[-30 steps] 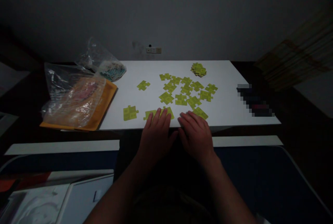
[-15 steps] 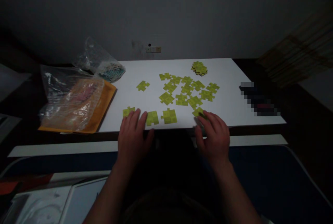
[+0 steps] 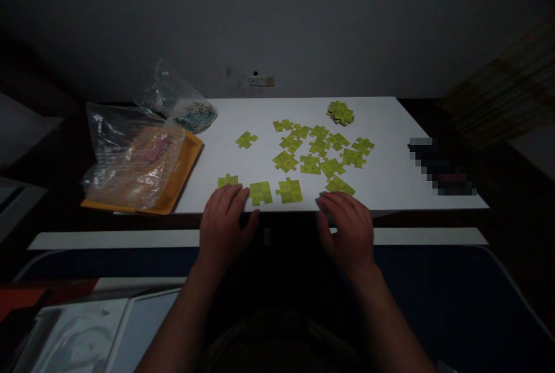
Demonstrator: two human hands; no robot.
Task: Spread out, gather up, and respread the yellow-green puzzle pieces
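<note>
Several yellow-green puzzle pieces (image 3: 318,150) lie scattered on a white board (image 3: 390,188), with a small stack of pieces (image 3: 340,113) at its far edge. My left hand (image 3: 225,225) rests flat at the board's near edge, fingers spread, partly covering one piece (image 3: 228,180). Two pieces (image 3: 261,192) (image 3: 290,190) lie just to its right. My right hand (image 3: 347,225) lies flat at the near edge too, fingers out, just below a piece (image 3: 339,185). Neither hand holds anything.
At the left lie an orange envelope (image 3: 184,173) under a clear plastic bag (image 3: 130,159) and a second bag (image 3: 182,101) with other pieces. A dark blurred object (image 3: 440,167) sits at the board's right side. White and dark sheets lie in front of the board.
My hands moved apart from the middle of the near edge, uncovering two pieces there. In the last half second both hands drew back slightly toward me.
</note>
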